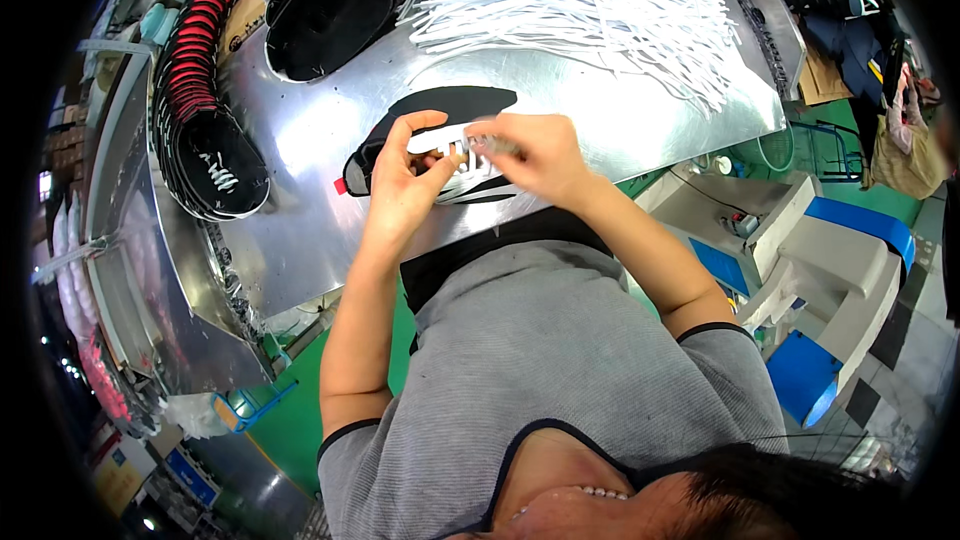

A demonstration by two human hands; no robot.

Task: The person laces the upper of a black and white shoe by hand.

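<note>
A black shoe upper [455, 100] with a white lacing panel [437, 143] lies in front of me near the table's front edge. My left hand [403, 180] is closed on it, thumb and fingers curved around the white panel. Fingers pinched, my right hand [545, 155] meets the panel from the right with a white shoelace [470, 180] at its fingertips. Motion blurs those fingertips, so the exact hold there is unclear. Loose loops of lace hang below both hands, over the lower part of the upper. A small red tab [340, 186] sticks out at the upper's left end.
A large heap of white shoelaces [580, 20] covers the back of the metal table [300, 260]. Nested black-and-red shoe uppers [195, 90] curve along the left side, with another row [335, 25] at the back. To the right stands a pale machine-like unit with blue panels [805, 370].
</note>
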